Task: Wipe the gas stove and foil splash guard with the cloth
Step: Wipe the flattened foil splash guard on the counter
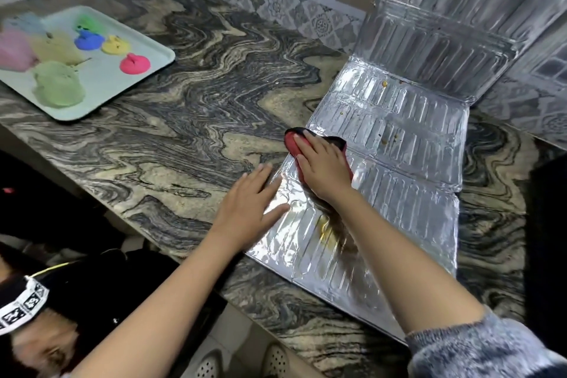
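Note:
The foil splash guard (408, 144) lies partly flat on the marbled counter, and its far panels stand upright against the tiled wall. Brown specks dot its middle panel. A yellowish smear sits on the near panel beside my right forearm. My right hand (322, 169) presses a red and black cloth (291, 143) flat onto the guard's left edge. My left hand (248, 209) rests palm down, fingers spread, on the guard's near left corner, holding nothing. No gas stove shows in this view.
A pale tray (101, 86) with several coloured soft lumps sits at the counter's far left. The marbled counter (199, 101) stretches between the tray and the guard. A dark object (549, 224) stands at the right edge. My feet show below the counter's front edge.

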Tool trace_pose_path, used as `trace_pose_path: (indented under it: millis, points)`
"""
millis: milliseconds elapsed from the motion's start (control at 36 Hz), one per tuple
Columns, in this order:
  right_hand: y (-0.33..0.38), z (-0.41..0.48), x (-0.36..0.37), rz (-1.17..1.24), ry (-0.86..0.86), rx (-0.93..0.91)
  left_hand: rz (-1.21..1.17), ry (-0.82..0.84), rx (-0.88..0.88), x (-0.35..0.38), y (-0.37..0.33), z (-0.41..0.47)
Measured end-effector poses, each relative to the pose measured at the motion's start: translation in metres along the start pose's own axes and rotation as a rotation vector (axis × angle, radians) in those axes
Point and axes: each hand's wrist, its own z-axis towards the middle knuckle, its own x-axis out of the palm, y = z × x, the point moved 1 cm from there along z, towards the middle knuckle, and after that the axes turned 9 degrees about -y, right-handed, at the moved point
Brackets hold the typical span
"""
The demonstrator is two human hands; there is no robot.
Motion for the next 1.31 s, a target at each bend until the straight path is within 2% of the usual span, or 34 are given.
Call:
trace_pose_path:
  millis: [83, 333, 417, 500, 722, 833, 917, 1083, 1306]
  points:
    - [-0.001, -0.001, 0.000, -0.003, 0.013, -0.034, -0.004, 0.030, -0.055, -0.002, -0.004, -0.007]
    - [-0.005, -0.023, -0.009, 0.033, 0.075, -0.186, 0.096, 0.081, -0.021, 0.005, -0.006, -0.031]
    - [-0.017, -0.041, -0.018, 0.062, 0.093, -0.168, 0.111, 0.077, -0.007, 0.003, -0.006, -0.039]
    - [-0.035, -0.062, -0.028, 0.075, 0.046, -0.053, 0.099, 0.084, 0.010, 0.002, -0.006, -0.043]
    - [-0.068, -0.143, -0.047, -0.078, -0.132, 0.452, 0.066, 0.090, 0.032, 0.003, -0.005, -0.054]
    - [-0.056, -0.185, -0.047, -0.155, -0.238, 0.732, 0.057, 0.097, 0.071, 0.003, -0.002, -0.062]
    - [-0.029, -0.208, -0.041, -0.186, -0.301, 0.874, 0.052, 0.111, 0.108, 0.003, 0.002, -0.067]
    - [0.025, -0.219, -0.025, -0.187, -0.334, 0.961, -0.014, 0.107, 0.180, 0.000, 0.012, -0.082]
    - [0.078, -0.195, -0.007, -0.135, -0.310, 0.891, -0.070, 0.149, 0.232, -0.012, 0.024, -0.089]
